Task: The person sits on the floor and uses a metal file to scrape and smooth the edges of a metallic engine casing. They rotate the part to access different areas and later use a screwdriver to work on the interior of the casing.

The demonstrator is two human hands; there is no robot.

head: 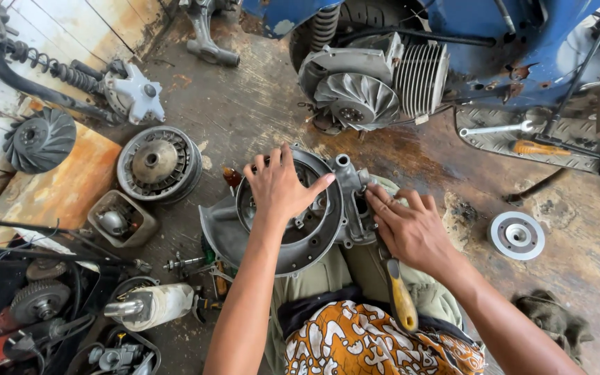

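Observation:
A grey metal engine casing (244, 239) with a round opening rests on my lap and knee. My left hand (282, 184) lies flat over its round opening, fingers spread, pressing on the parts inside. At the casing's right side my right hand (411, 229) grips a tool with a yellow handle (402, 298); the handle points back toward my body and the tip is hidden under my fingers.
A blue scooter with a finned engine and fan (359, 97) stands ahead. On the stained floor lie a round clutch drum (160, 164), a black fan wheel (39, 141), a small tray (121, 221), a silver disc (517, 235), a rag (553, 319), and tools on the footboard (522, 128).

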